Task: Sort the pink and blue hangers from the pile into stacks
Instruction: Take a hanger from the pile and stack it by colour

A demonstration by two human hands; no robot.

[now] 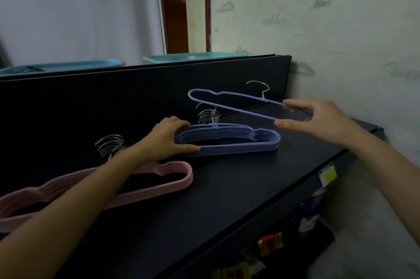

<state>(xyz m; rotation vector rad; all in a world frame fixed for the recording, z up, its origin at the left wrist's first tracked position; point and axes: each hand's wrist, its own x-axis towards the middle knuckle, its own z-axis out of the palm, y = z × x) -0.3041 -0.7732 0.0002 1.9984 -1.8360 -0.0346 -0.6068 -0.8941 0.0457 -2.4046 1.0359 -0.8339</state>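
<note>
Your left hand point(169, 136) grips the left end of the blue stack point(229, 140) near the shelf's point(227, 187) back edge. Your right hand point(318, 119) pinches a single blue hanger point(227, 102), held above it. The pink stack point(159, 184) lies at the left.

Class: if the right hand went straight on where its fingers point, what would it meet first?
Likely the hooks of the blue stack. Depth is unclear: the right hand, holding a hanger, may pass above them.

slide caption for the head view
Right hand holds one blue hanger aloft near the blue stack gripped by the left hand; pink stack alongside.
</note>
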